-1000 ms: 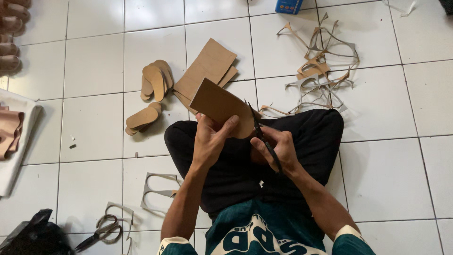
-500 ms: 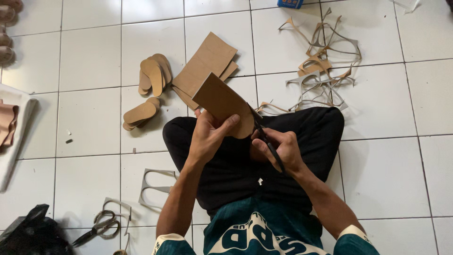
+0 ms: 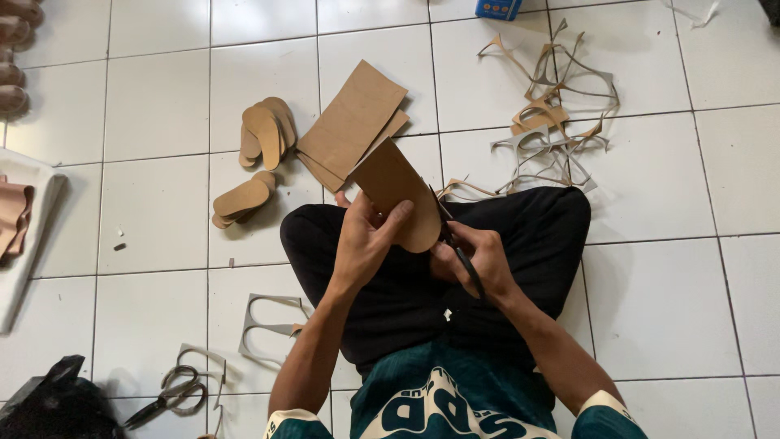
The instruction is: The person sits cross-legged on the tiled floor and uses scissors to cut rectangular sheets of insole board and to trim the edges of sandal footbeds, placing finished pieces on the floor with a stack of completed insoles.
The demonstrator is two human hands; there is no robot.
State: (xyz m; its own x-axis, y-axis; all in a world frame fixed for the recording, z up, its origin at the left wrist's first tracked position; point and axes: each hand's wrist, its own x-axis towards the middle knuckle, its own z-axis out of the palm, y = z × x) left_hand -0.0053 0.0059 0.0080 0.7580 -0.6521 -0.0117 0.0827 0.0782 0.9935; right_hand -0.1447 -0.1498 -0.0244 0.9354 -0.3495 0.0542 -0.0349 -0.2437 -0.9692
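Your left hand (image 3: 366, 244) pinches the brown card (image 3: 396, 191) in the middle of the frame, holding it up so your right hand (image 3: 479, 260), fingers closed around the scissors (image 3: 457, 248), can cut its edge.

I see a white tiled floor (image 3: 666, 284). Directly on it lie a stack of brown cardboard sheets (image 3: 349, 126), cut sole shapes (image 3: 264, 134), a tangle of offcut strips (image 3: 552, 114), spare scissors (image 3: 166, 394) and a black bag (image 3: 57, 406).

Shoemaking workshop floor; cut insoles (image 3: 262, 134); offcuts (image 3: 552, 122)
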